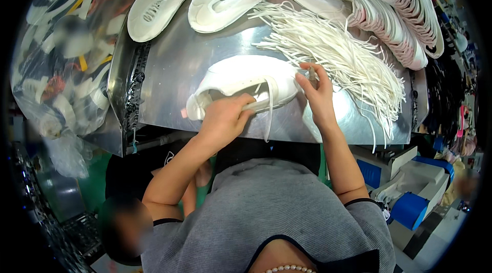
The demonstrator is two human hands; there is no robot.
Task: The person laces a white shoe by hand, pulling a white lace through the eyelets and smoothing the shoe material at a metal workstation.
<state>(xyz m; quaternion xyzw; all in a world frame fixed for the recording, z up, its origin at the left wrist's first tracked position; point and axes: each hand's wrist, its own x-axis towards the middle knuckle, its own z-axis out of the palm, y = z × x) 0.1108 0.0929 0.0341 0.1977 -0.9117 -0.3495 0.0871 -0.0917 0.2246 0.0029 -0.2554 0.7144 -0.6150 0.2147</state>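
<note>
A white shoe upper lies on its side on the metal table in front of me, its opening to the left. My left hand is closed on the edge of that opening, thumb and fingers at the eyelet side. A flat white shoelace loops over the upper, and one end hangs toward the table's near edge. At the upper's right end, my right hand is raised with thumb and forefinger pinched together. Something small and greyish shows between those fingertips, too small to name.
A bundle of white laces spreads over the table's right side. Stacked white uppers line the far edge. A clear bag of scraps stands left, beyond the metal table's raised side. Another person is close at my left.
</note>
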